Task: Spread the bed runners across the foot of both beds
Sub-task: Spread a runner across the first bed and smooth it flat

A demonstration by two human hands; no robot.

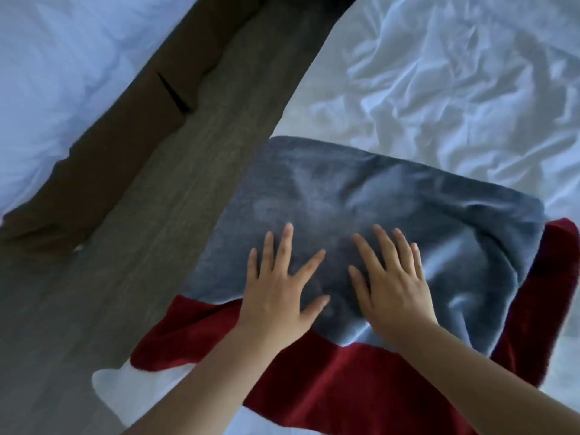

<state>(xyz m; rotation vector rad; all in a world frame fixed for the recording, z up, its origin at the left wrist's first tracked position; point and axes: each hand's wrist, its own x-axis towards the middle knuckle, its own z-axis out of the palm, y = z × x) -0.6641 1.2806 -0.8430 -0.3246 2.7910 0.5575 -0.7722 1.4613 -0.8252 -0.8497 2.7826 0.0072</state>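
I have both hands laid flat on the grey bed runner, which sits as a folded pad on the near bed: the left hand at about 7 o'clock of the grey cloth and the right hand just beside it toward 5 o'clock, fingers spread wide and palms down, gripping nothing. I read that flat, splayed contact as a way to press the plush pile smooth and pin the pad so it does not slide on the white sheet. Under the grey one lies the red bed runner, showing at the 6 o'clock edge and again along the 3 o'clock side, so the 2 runners are stacked, the grey on top, both near the corner of the mattress. The sheet beyond, toward 1 o'clock, is heavily creased. A strip of wood-look floor runs between this bed and the second bed at 10 o'clock, whose dark skirt hangs along the gap; no runner shows on that bed. I judge the task barely begun: neither runner is opened out across a bed foot. Next I would want to lift the grey one off by an edge and unfold it sideways, keeping the red one from dragging along.
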